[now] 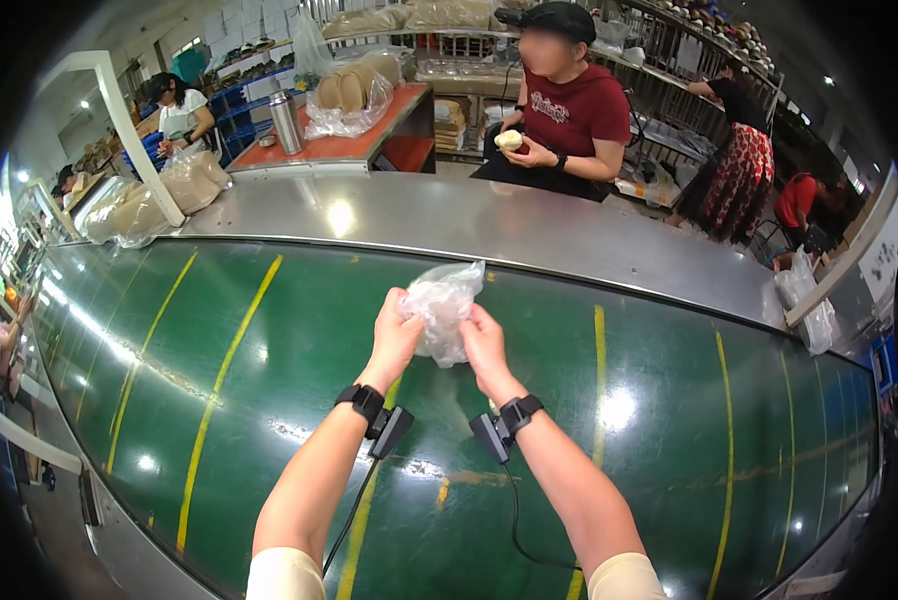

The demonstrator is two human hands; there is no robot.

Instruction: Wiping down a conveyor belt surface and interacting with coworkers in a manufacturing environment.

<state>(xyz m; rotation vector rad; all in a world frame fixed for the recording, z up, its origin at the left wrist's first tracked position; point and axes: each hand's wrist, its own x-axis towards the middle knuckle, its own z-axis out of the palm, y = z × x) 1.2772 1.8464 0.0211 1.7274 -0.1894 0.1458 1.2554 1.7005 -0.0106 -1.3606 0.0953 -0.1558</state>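
left hand (395, 337) and right hand (484, 345) are pinching a crumpled translucent plastic bag (446, 305), seemingly manipulating it; continuing is likely requiring both grips.

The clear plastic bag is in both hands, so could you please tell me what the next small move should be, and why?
I would probably ease the left hand and right hand slightly apart to spread the clear plastic bag, because it looks crumpled and each hand grips one side.
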